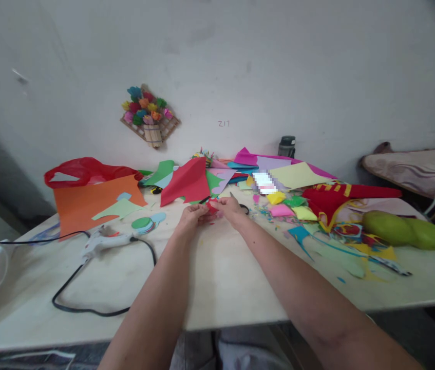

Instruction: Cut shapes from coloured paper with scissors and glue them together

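Both my hands meet over the middle of the table, with a small red cut piece [212, 205] between them. My left hand [195, 215] pinches its left side. On its right side, the fingers of my right hand [228, 208] are closed as well. Whether the piece is felt or paper I cannot tell. Scissors with a black handle [245, 209] show partly by my right hand; whether they lie under it or are held in it is hidden. Just behind the hands lies a large red sheet [188, 181] with a cut edge.
A white glue gun [105, 243] with a black cable lies left, near green and blue discs [142, 224] and an orange sheet [82, 205]. Scraps, small coloured packets [281, 210], a phone-like bright screen [265, 183], a bottle [287, 147] and a green gourd-like object [405, 230] are to the right.
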Action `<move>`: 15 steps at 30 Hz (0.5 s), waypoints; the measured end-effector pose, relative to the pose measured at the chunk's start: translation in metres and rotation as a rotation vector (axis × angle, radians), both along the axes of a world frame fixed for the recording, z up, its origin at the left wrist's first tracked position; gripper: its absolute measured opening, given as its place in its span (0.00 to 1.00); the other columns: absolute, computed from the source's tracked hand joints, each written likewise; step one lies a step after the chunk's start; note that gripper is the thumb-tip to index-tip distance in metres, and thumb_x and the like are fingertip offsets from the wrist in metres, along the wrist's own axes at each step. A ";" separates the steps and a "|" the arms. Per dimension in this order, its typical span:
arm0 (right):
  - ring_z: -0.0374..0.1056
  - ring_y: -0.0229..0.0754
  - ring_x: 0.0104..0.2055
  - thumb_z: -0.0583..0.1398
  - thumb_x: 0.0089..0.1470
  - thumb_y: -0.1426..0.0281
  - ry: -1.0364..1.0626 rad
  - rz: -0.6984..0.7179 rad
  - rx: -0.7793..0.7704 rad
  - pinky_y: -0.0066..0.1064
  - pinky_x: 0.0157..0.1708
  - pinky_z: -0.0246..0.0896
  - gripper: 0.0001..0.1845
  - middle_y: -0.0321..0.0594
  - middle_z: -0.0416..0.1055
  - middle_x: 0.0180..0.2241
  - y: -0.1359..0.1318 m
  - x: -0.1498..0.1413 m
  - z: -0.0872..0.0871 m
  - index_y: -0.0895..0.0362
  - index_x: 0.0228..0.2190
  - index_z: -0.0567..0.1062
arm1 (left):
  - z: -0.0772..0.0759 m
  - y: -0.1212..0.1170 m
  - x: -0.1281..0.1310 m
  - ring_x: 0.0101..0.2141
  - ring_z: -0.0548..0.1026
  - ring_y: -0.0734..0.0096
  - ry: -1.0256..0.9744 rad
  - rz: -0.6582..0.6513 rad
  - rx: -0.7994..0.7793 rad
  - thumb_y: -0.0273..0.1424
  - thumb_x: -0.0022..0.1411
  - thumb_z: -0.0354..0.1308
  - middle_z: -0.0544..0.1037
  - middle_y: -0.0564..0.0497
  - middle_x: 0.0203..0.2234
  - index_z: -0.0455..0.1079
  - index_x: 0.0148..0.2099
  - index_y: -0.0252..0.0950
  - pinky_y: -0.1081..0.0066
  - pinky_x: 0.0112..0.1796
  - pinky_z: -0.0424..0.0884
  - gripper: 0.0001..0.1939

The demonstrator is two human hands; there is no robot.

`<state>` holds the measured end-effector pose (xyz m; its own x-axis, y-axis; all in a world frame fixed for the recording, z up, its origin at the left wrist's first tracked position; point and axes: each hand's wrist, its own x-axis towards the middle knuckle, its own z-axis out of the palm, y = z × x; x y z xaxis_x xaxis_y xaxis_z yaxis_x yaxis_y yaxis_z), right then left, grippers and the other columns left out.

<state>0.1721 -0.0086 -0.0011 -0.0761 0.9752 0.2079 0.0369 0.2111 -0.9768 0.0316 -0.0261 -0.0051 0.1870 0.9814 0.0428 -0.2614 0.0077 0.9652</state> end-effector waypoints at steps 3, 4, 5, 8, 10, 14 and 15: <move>0.50 0.30 0.19 0.61 0.35 0.51 0.021 0.012 -0.009 0.26 0.21 0.46 0.23 0.28 0.55 0.14 -0.002 0.001 0.001 0.58 0.15 0.64 | 0.001 -0.001 -0.001 0.27 0.77 0.58 0.015 0.004 -0.001 0.34 0.40 0.64 0.78 0.45 0.22 0.68 0.28 0.32 0.63 0.31 0.72 0.13; 0.50 0.31 0.19 0.61 0.36 0.50 0.024 0.012 -0.007 0.26 0.21 0.46 0.23 0.28 0.55 0.14 -0.003 0.001 0.001 0.58 0.15 0.64 | 0.002 -0.001 -0.001 0.27 0.77 0.59 0.015 0.012 -0.004 0.34 0.40 0.64 0.78 0.45 0.22 0.68 0.28 0.32 0.63 0.31 0.72 0.13; 0.51 0.31 0.19 0.60 0.38 0.49 0.031 0.011 -0.010 0.26 0.21 0.46 0.24 0.29 0.56 0.14 -0.003 0.002 0.001 0.58 0.16 0.64 | 0.002 -0.002 0.000 0.26 0.77 0.60 0.011 0.023 -0.006 0.33 0.40 0.64 0.78 0.45 0.22 0.68 0.28 0.32 0.63 0.31 0.72 0.13; 0.53 0.32 0.20 0.58 0.39 0.48 0.039 -0.009 -0.019 0.26 0.23 0.47 0.25 0.31 0.59 0.16 -0.003 0.003 0.001 0.59 0.17 0.66 | 0.004 -0.003 0.000 0.26 0.77 0.61 -0.012 0.043 -0.005 0.32 0.39 0.64 0.77 0.46 0.21 0.68 0.27 0.32 0.63 0.34 0.71 0.12; 0.54 0.32 0.21 0.60 0.37 0.49 0.036 -0.016 -0.013 0.26 0.23 0.47 0.24 0.31 0.60 0.16 -0.002 0.003 0.000 0.59 0.18 0.67 | 0.003 -0.003 0.000 0.27 0.77 0.61 -0.018 0.042 0.000 0.32 0.39 0.64 0.78 0.45 0.22 0.68 0.27 0.32 0.63 0.35 0.71 0.12; 0.54 0.31 0.20 0.63 0.33 0.52 0.077 0.010 -0.036 0.26 0.23 0.50 0.22 0.30 0.61 0.15 -0.001 0.001 -0.002 0.59 0.17 0.68 | 0.002 -0.002 0.000 0.28 0.77 0.59 -0.001 0.034 0.009 0.32 0.40 0.64 0.78 0.44 0.23 0.69 0.28 0.32 0.63 0.34 0.71 0.12; 0.54 0.31 0.20 0.64 0.32 0.53 0.088 0.006 -0.050 0.26 0.23 0.51 0.22 0.30 0.61 0.15 -0.001 0.000 -0.001 0.59 0.17 0.68 | 0.002 -0.002 0.000 0.28 0.77 0.59 0.007 0.031 0.011 0.32 0.40 0.64 0.78 0.44 0.23 0.69 0.28 0.32 0.63 0.33 0.71 0.12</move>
